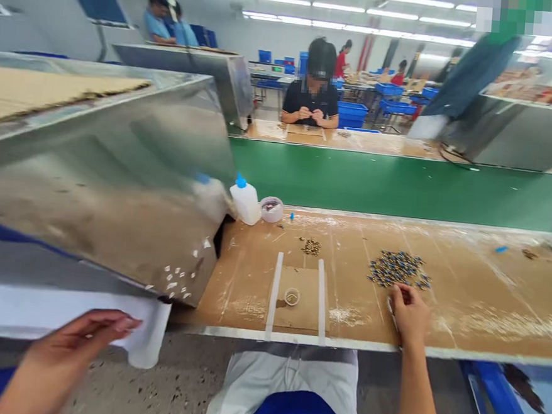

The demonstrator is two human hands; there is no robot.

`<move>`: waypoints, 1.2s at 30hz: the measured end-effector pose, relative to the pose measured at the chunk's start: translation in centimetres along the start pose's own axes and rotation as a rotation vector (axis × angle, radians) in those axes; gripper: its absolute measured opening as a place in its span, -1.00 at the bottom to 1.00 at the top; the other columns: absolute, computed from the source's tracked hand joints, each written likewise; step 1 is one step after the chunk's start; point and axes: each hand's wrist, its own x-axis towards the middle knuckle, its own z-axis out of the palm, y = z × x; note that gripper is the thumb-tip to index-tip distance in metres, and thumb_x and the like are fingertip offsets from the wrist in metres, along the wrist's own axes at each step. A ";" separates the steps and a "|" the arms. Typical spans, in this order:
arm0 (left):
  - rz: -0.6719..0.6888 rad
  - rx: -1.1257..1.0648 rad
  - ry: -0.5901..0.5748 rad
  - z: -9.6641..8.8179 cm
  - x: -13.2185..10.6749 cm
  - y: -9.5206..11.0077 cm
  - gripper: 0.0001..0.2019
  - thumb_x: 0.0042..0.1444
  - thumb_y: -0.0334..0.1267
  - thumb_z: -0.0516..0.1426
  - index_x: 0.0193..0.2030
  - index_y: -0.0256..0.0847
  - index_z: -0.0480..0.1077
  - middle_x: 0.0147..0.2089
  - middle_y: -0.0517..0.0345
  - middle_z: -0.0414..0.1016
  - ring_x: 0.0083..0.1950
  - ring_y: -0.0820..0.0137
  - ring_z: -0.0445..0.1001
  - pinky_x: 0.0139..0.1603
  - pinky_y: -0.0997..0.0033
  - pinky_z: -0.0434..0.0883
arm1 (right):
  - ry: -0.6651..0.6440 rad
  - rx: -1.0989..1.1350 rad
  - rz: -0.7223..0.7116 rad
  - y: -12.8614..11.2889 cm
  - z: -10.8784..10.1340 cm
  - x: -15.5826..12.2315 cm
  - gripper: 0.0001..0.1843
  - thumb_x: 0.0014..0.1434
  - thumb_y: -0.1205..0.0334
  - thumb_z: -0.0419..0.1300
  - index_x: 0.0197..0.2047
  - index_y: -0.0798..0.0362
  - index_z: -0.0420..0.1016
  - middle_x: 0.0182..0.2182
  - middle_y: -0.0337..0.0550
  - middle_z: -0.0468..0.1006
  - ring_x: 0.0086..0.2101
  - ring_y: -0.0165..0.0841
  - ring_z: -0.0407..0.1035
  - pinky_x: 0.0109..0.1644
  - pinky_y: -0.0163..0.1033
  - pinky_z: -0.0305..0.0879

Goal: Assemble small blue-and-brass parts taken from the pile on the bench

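My right hand [409,314] is at the near edge of a pile of small blue and brass-coloured parts [394,267], its thumb and fingers pinched together. Whatever sits between those fingertips is too small to make out. Off to the left, my left hand [74,350] hangs in front of a white sheet [60,312], thumb and forefinger pressed together; I cannot make out anything in them. Between the hands, a small round clear cup [292,297] stands on a cardboard square [296,319] taped down along both sides. Beyond it lies a smaller heap of brass-coloured parts [311,247].
A metal housing [117,183] rises at the left, with small white pieces stuck on it. A white bottle with a blue cap [245,202] and a tape roll [271,210] stand beside it. Past the bench runs a green belt [376,182]; a person [312,99] sits across.
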 end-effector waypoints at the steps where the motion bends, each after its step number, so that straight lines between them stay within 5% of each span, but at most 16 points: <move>1: -0.037 -0.133 -0.018 0.6 -1.3 -0.4 -0.37 -0.22 0.58 0.20 -0.41 0.03 0.51 -0.33 0.43 0.59 -0.20 0.32 0.57 0.03 0.24 0.49 | -0.005 -0.010 -0.006 0.0 0.0 0.0 -0.06 -0.28 -0.63 0.10 -0.36 0.18 0.54 -0.43 0.14 0.58 -0.48 -0.37 0.35 -0.38 -0.27 0.26; 4: -0.153 -0.395 -0.395 3.6 -3.9 -0.2 -0.41 -0.46 0.42 0.39 -0.48 -0.04 0.56 -0.45 0.22 0.56 -0.33 0.29 0.57 -0.25 0.34 0.50 | -0.015 -0.031 0.030 -0.1 0.2 0.2 -0.04 -0.38 -0.65 0.09 -0.40 0.17 0.53 -0.47 0.14 0.54 -0.51 -0.37 0.31 -0.41 -0.25 0.23; 7: 0.009 -0.480 -0.675 7.6 -3.6 1.4 -0.39 -0.19 0.34 0.38 -0.18 -0.15 0.65 -0.42 0.05 0.57 -0.36 0.36 0.54 -0.24 0.40 0.49 | 0.003 -0.035 0.066 -0.3 0.2 0.1 -0.09 -0.43 -0.60 0.11 -0.43 0.15 0.50 -0.49 0.13 0.52 -0.51 -0.37 0.28 -0.41 -0.22 0.24; 11: 0.219 -0.516 -0.813 13.0 -1.2 3.1 -0.34 0.09 0.32 0.24 -0.21 -0.41 0.58 -0.39 -0.08 0.57 -0.39 0.42 0.53 -0.26 0.45 0.48 | 0.051 -0.011 0.086 0.0 0.2 -0.1 -0.16 -0.40 -0.53 0.12 -0.40 0.14 0.47 -0.46 0.05 0.52 -0.46 -0.38 0.31 -0.35 -0.23 0.27; 16: 0.144 -0.763 -1.044 18.4 0.2 3.8 -0.43 0.08 0.21 0.31 -0.22 -0.34 0.34 -0.33 -0.05 0.59 -0.34 0.42 0.58 -0.31 0.52 0.49 | 0.075 -0.011 0.024 1.4 0.4 -0.2 -0.22 -0.21 -0.44 0.16 -0.30 0.19 0.50 -0.46 -0.06 0.50 -0.45 -0.47 0.31 -0.32 -0.32 0.25; 20: 0.075 -0.849 -1.205 20.7 -0.5 3.5 -0.45 0.11 0.12 0.33 -0.11 -0.29 0.24 -0.17 -0.15 0.62 -0.27 0.37 0.63 -0.29 0.50 0.51 | 0.095 -0.013 0.000 2.3 0.4 0.1 -0.23 -0.14 -0.44 0.17 -0.28 0.18 0.47 -0.40 -0.06 0.52 -0.42 -0.48 0.33 -0.27 -0.31 0.28; 24: 0.087 -0.878 -1.190 21.8 -1.3 3.1 -0.48 0.13 0.11 0.32 -0.14 -0.31 0.28 -0.17 -0.18 0.62 -0.30 0.40 0.62 -0.31 0.51 0.50 | 0.107 0.063 -0.004 1.7 0.4 0.1 -0.27 -0.14 -0.41 0.22 -0.27 0.16 0.42 -0.40 -0.12 0.48 -0.43 -0.50 0.33 -0.25 -0.32 0.29; 28: 0.187 -0.851 -1.034 22.3 -1.7 3.2 -0.68 0.10 -0.13 0.36 -0.29 -0.36 0.41 -0.19 -0.11 0.61 -0.22 0.45 0.58 -0.25 0.55 0.47 | 0.082 0.172 -0.083 -0.9 1.7 -2.6 -0.34 -0.03 -0.34 0.23 -0.25 0.17 0.39 -0.44 -0.16 0.45 -0.47 -0.52 0.32 -0.32 -0.34 0.29; 31: 0.329 -0.790 -0.869 22.5 -1.9 3.5 -0.84 0.03 -0.29 0.34 -0.35 -0.35 0.51 -0.22 -0.01 0.54 -0.22 0.49 0.51 -0.23 0.57 0.44 | -0.186 0.198 -0.142 -3.1 3.9 -6.5 -0.40 0.07 -0.28 0.23 -0.25 0.17 0.45 -0.42 -0.13 0.50 -0.43 -0.52 0.38 -0.30 -0.36 0.35; 34: 0.416 -0.703 -0.779 22.7 -2.1 3.4 -0.87 0.06 -0.28 0.31 -0.34 -0.33 0.55 -0.28 0.04 0.48 -0.31 0.53 0.43 -0.30 0.57 0.39 | -0.611 0.230 -0.170 -4.7 6.5 -10.1 -0.46 0.11 -0.20 0.26 -0.14 0.15 0.52 -0.29 -0.07 0.59 -0.32 -0.50 0.48 -0.19 -0.36 0.45; 36: 0.456 -0.636 -0.745 22.8 -2.2 3.3 -0.86 0.09 -0.26 0.29 -0.32 -0.32 0.56 -0.29 0.04 0.50 -0.33 0.52 0.42 -0.31 0.56 0.38 | -0.751 0.245 -0.156 -5.4 8.0 -11.5 -0.47 0.12 -0.17 0.26 -0.08 0.13 0.54 -0.28 -0.06 0.61 -0.31 -0.50 0.48 -0.20 -0.37 0.45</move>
